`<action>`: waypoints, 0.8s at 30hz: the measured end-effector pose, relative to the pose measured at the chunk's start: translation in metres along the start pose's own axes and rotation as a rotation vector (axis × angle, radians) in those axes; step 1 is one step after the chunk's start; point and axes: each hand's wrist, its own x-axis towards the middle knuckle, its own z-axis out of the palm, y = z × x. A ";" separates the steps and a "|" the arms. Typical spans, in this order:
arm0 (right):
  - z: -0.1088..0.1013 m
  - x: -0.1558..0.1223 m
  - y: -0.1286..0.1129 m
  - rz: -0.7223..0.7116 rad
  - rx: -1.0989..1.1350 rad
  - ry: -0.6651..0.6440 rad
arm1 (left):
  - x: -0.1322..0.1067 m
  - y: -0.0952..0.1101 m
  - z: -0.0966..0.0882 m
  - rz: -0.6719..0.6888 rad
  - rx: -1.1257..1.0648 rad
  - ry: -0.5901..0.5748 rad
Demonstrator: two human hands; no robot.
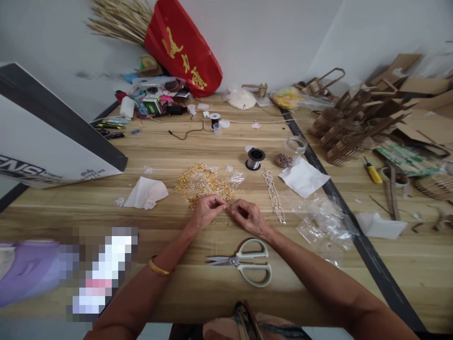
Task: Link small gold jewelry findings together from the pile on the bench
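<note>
My left hand [208, 212] and my right hand [249, 217] meet over the wooden table, fingertips pinched together. What they hold between them is too small to make out. Just beyond my fingers spreads a tangled pile of gold and silver chains [203, 182]. A short gold chain [220, 223] lies below my hands. Closer to me rest scissors with pale handles [253, 262], their blades slightly apart and pointing left. To the right of my right hand lies a silver chain [273, 196].
A wire spool [255, 159] and a bead jar [290, 152] stand beyond my hands. Clear plastic bags [325, 224] lie right, white paper [146, 192] left. A large box [60, 137] stands at left; small woven baskets [345, 127] crowd the right. A phone-like object [106, 271] is pixelated.
</note>
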 end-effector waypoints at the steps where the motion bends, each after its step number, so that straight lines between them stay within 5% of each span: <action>1: 0.000 0.000 0.000 0.000 -0.001 0.002 | 0.000 0.000 0.000 0.004 0.004 -0.004; 24: 0.000 0.001 0.001 -0.013 -0.015 0.009 | 0.000 -0.002 0.000 0.000 -0.007 0.022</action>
